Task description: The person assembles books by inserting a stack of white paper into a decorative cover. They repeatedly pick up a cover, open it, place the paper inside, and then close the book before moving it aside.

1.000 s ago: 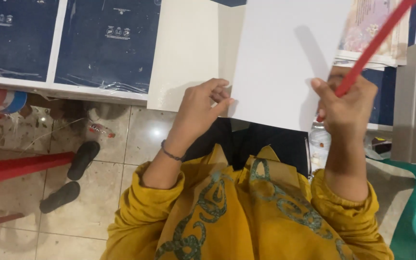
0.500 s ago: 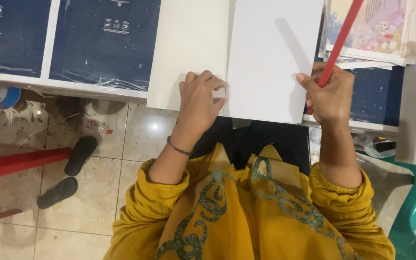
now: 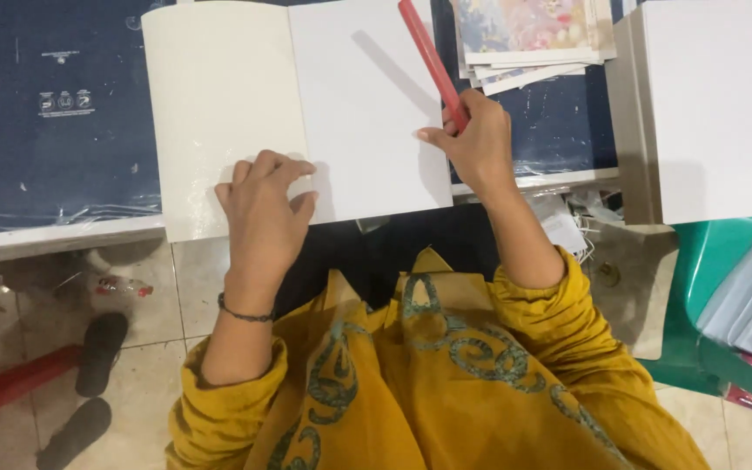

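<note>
dark blue tabletop (image 3: 54,157) carries an open white book (image 3: 306,113); left hand (image 3: 265,209) presses flat on its lower edge, right hand (image 3: 477,144) grips a red stick (image 3: 431,59) over the right page.

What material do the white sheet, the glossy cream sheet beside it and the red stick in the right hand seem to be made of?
White sheet: probably matte paper or thin card; it lies flat with no shine.
Cream sheet: perhaps coated card or plastic film; its lower edge shows glare.
Red stick, held by the right hand: likely smooth plastic, though painted wood is possible.
</note>
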